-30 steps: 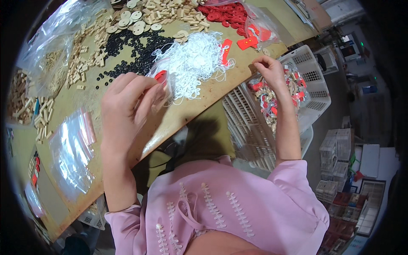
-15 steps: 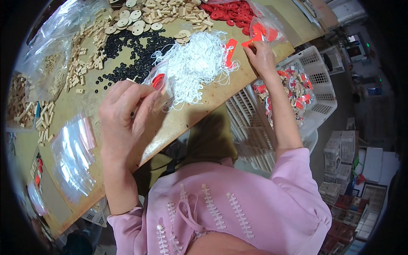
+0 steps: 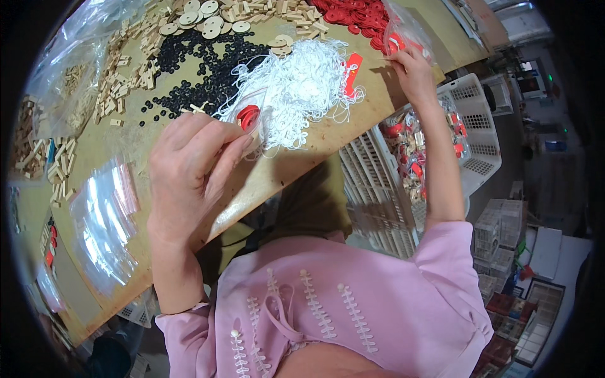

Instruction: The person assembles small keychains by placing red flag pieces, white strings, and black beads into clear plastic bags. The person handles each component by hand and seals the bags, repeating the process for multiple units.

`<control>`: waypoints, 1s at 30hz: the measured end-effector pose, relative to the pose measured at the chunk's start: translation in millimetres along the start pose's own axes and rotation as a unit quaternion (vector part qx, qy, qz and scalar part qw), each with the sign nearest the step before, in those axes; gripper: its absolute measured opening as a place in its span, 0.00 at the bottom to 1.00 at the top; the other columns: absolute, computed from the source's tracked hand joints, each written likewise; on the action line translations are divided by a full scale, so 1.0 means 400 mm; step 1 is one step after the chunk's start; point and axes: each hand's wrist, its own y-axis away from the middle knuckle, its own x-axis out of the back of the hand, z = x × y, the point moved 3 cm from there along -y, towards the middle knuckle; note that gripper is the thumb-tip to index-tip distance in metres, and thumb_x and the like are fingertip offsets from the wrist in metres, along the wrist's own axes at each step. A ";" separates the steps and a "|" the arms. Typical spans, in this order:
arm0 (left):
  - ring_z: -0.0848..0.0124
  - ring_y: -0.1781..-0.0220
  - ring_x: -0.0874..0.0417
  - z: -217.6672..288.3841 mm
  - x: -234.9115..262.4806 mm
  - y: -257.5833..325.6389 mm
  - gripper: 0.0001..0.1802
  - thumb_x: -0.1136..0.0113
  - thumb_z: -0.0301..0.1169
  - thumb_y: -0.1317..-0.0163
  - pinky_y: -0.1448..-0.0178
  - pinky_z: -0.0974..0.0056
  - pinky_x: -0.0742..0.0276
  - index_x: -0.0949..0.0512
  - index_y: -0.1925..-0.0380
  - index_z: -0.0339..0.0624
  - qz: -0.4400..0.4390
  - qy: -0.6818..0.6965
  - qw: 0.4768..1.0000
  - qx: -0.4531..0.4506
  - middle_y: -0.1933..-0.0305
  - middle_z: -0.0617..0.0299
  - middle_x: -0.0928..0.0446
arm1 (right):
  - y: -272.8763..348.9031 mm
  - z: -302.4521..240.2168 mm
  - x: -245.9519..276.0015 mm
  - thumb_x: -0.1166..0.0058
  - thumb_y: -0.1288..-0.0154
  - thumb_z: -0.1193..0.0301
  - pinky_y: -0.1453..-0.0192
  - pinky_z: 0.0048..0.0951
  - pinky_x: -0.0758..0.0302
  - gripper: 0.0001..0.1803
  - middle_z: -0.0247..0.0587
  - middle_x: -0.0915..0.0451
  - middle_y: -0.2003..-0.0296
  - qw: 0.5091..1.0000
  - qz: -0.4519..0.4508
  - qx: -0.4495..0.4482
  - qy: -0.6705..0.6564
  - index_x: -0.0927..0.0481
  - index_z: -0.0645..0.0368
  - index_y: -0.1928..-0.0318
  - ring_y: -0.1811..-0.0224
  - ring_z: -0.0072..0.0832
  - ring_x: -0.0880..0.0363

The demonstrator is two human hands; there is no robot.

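My left hand pinches a small clear plastic bag at the near edge of the table. Red discs show inside the bag, and its lower part is hidden by the fingers. Farther off to the right, my right hand has thumb and fingers closed together beside a larger clear bag of red pieces. What its fingertips hold, if anything, cannot be made out. Between the hands lies a heap of white cord loops, with a flat red piece at its right side.
Small black rings, wooden blocks, round wooden discs and red discs cover the far table. Empty clear bags lie at left. A white crate with filled bags stands right of the table.
My right hand has moved right, nearer the larger bag of red pieces. The red piece at its fingertips before no longer shows there. My left hand keeps hold of the small bag.
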 end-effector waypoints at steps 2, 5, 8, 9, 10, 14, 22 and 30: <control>0.60 0.70 0.22 0.002 0.000 0.001 0.05 0.27 0.26 0.42 0.64 0.58 0.28 0.16 0.68 0.40 0.004 0.004 1.000 -0.013 0.72 0.57 0.22 | 0.055 -0.068 0.031 0.36 0.38 0.77 0.54 0.42 0.17 0.10 0.42 0.15 0.58 0.995 0.076 0.047 -0.035 0.14 0.56 0.56 0.56 0.45 0.14; 0.60 0.70 0.23 0.012 0.005 0.008 0.05 0.27 0.26 0.43 0.64 0.58 0.28 0.15 0.68 0.41 0.002 0.004 1.000 -0.011 0.72 0.58 0.22 | 0.151 -0.135 0.013 0.37 0.39 0.81 0.49 0.41 0.17 0.14 0.42 0.14 0.55 0.990 0.081 0.049 -0.107 0.13 0.56 0.52 0.52 0.45 0.14; 0.60 0.70 0.23 0.023 0.008 0.003 0.06 0.27 0.26 0.43 0.65 0.58 0.28 0.15 0.68 0.41 0.005 0.009 0.999 -0.034 0.72 0.58 0.23 | 0.227 -0.144 -0.006 0.38 0.39 0.82 0.43 0.41 0.19 0.17 0.44 0.15 0.49 0.991 0.048 0.042 -0.121 0.13 0.57 0.49 0.46 0.45 0.16; 0.61 0.70 0.23 0.025 0.007 0.003 0.06 0.26 0.26 0.43 0.65 0.58 0.28 0.15 0.68 0.41 0.003 0.006 0.999 -0.037 0.72 0.58 0.23 | 0.236 -0.146 -0.003 0.38 0.38 0.82 0.42 0.42 0.19 0.17 0.45 0.15 0.48 0.991 0.044 0.034 -0.119 0.13 0.57 0.49 0.45 0.46 0.17; 0.61 0.70 0.23 0.025 0.006 0.004 0.06 0.26 0.26 0.43 0.65 0.58 0.28 0.15 0.68 0.41 0.001 0.002 0.999 -0.040 0.72 0.58 0.23 | 0.242 -0.147 0.003 0.38 0.38 0.81 0.41 0.42 0.20 0.17 0.46 0.16 0.47 0.992 0.040 0.026 -0.117 0.14 0.58 0.48 0.44 0.46 0.18; 0.61 0.71 0.23 0.020 0.005 0.007 0.06 0.27 0.26 0.43 0.65 0.58 0.28 0.16 0.68 0.41 0.003 0.005 0.999 -0.038 0.73 0.58 0.23 | 0.230 -0.197 0.056 0.32 0.37 0.74 0.39 0.40 0.22 0.18 0.48 0.17 0.47 0.988 0.028 -0.018 -0.149 0.15 0.60 0.46 0.44 0.48 0.19; 0.60 0.71 0.23 0.025 0.011 0.006 0.06 0.27 0.26 0.42 0.65 0.58 0.28 0.16 0.69 0.40 0.004 0.009 1.000 -0.021 0.73 0.58 0.24 | 0.226 -0.207 0.068 0.27 0.42 0.73 0.41 0.39 0.21 0.20 0.46 0.17 0.50 0.971 -0.109 0.001 -0.211 0.18 0.64 0.50 0.46 0.44 0.18; 0.61 0.71 0.23 0.027 0.012 0.007 0.06 0.27 0.26 0.42 0.65 0.59 0.28 0.17 0.68 0.40 -0.002 0.002 0.999 -0.035 0.74 0.58 0.24 | 0.226 -0.195 0.063 0.30 0.43 0.79 0.50 0.38 0.19 0.14 0.46 0.17 0.58 0.970 -0.100 0.020 -0.222 0.20 0.64 0.57 0.55 0.44 0.17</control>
